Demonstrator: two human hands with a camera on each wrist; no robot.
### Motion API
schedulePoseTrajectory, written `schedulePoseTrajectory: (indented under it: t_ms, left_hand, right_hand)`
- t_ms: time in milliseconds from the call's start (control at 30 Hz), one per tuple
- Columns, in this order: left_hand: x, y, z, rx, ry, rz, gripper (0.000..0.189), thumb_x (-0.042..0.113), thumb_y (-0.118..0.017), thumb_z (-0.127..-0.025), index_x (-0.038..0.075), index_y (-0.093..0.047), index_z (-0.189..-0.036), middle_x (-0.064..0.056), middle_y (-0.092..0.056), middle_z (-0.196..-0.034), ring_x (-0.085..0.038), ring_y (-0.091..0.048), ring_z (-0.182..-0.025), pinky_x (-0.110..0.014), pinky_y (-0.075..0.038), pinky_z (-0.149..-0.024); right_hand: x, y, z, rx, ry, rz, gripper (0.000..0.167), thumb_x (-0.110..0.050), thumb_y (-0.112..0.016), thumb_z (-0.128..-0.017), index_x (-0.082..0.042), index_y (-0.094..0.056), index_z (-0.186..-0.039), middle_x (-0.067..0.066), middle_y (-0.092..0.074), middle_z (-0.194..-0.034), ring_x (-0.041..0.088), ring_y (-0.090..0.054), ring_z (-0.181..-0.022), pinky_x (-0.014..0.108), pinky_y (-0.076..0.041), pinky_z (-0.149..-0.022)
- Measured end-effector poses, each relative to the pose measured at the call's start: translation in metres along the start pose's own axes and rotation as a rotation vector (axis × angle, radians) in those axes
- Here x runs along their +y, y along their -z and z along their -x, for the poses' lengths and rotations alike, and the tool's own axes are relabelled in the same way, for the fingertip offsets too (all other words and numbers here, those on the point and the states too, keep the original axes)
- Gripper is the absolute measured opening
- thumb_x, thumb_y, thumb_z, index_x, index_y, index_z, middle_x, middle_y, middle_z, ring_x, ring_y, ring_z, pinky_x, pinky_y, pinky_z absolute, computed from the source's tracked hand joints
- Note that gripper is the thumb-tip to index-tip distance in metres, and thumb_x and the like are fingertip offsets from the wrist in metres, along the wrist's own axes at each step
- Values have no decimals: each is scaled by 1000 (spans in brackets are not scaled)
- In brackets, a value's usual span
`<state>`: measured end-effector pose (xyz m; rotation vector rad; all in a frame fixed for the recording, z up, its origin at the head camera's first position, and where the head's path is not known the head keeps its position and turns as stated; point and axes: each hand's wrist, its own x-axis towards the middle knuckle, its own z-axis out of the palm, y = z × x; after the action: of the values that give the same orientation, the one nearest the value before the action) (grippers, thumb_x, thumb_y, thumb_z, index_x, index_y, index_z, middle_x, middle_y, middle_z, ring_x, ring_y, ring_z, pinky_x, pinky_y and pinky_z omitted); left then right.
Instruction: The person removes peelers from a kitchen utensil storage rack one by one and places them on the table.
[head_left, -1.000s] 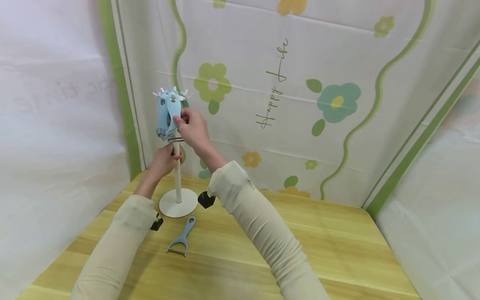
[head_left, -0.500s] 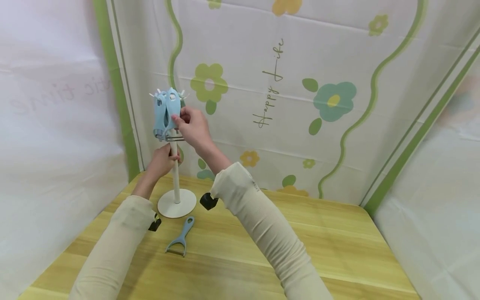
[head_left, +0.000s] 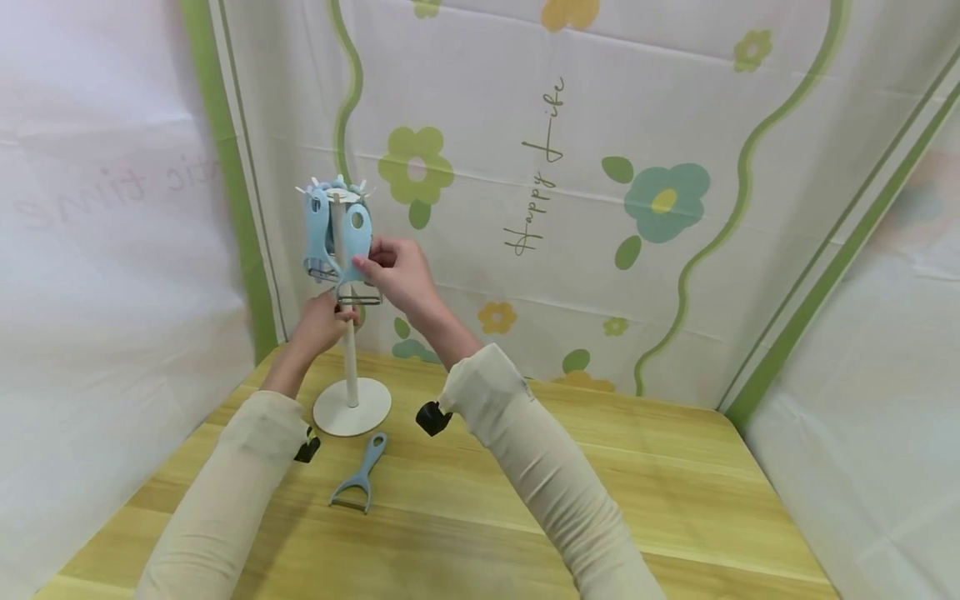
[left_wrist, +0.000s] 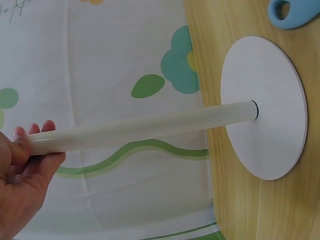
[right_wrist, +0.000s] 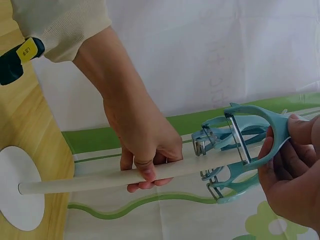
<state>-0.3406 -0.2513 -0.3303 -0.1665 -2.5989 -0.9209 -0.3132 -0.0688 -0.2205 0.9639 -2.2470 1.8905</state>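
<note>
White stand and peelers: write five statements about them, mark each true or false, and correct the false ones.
1. The left hand grips the white stand by its pole, while the right hand holds a blue peeler. True.
2. The held peeler's hole is at its lower end. False: its blade is.
3. A loose peeler lies on the table. True.
4. The stand's base is round. True.
5. The stand lies on its side. False: it stands upright.

A wood-grained table (head_left: 570,483) is stretching below; behind it a white cloth (head_left: 480,92) is hanging, its "Happy Life" lettering (head_left: 546,152) running upward between a green flower (head_left: 416,169) and a yellow-centred teal flower (head_left: 664,202); a wavy green line (head_left: 746,158) is curving down beyond the teal flower; pale sheets (head_left: 112,283) are hanging at both sides, the left one showing faint lettering (head_left: 123,185).
</note>
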Motion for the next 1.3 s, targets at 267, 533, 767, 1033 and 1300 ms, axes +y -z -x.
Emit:
schedulePoseTrajectory:
  t_ms: [267,533,767,1033,1300]
  left_hand:
    - [-4,-1,1,8,-34,26,9,-2,-58,-93,-4,-55,-102,-25,-66,-94,-37,-60,-87,-51,-51,-80]
    - [-5,-1,1,16,-50,6,19,4,-59,-97,-10,-54,-110,-30,-65,-98,-38,-61,-87,-51,-51,-80]
    - [-6,0,-3,-26,1,0,26,0,-52,-97,-13,-51,-119,-34,-62,-108,-40,-58,-92,-55,-50,-84]
    - [-5,-1,-4,-28,19,-19,20,1,-55,-96,-10,-52,-113,-30,-62,-102,-40,-60,-92,-54,-53,-84]
    - [-3,0,-1,-31,36,10,8,3,-56,-98,-2,-56,-104,-24,-65,-98,-38,-62,-94,-51,-53,-85]
  right_hand:
    - [17,4,11,-75,-25,35,13,-8,-64,-97,4,-68,-96,20,-74,-95,7,-61,-74,18,-49,-70]
    - [30,1,18,-93,-32,22,11,-6,-64,-96,4,-68,-98,21,-74,-96,7,-62,-74,17,-51,-70]
    - [47,-5,30,-102,-77,10,12,-8,-66,-95,3,-70,-100,19,-75,-99,6,-65,-76,19,-52,-72]
    - [64,-8,44,-80,-111,11,11,-6,-70,-92,4,-71,-94,21,-75,-95,7,-63,-72,21,-51,-68]
    - [80,-10,58,-64,-149,-4,12,-8,-73,-90,2,-73,-97,20,-76,-93,7,-67,-72,33,-58,-74]
